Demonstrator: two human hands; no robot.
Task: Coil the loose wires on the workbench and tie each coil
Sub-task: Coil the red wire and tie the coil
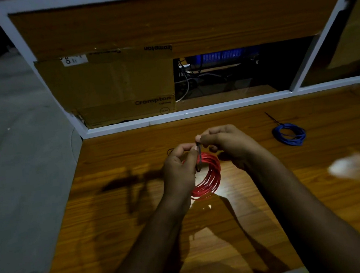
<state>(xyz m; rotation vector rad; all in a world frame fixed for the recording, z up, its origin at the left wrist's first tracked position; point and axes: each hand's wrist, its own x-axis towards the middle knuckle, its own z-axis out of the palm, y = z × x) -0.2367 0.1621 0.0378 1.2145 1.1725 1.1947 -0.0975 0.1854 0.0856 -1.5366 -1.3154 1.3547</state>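
Wooden workbench [120, 207] underfoot, dim and glossy. Just above it, red coil [208, 177] gripped upright in left hand [178, 169], likely to bundle the loops for tying. Right hand [225, 143] pinching black tie [199, 154] at coil top. Farther right, blue coil [289, 134] lying tied already. Beyond, cardboard box [113, 85].

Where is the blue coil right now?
In the head view, the blue coil lies on the workbench at the far right, apart from both hands and the red coil.
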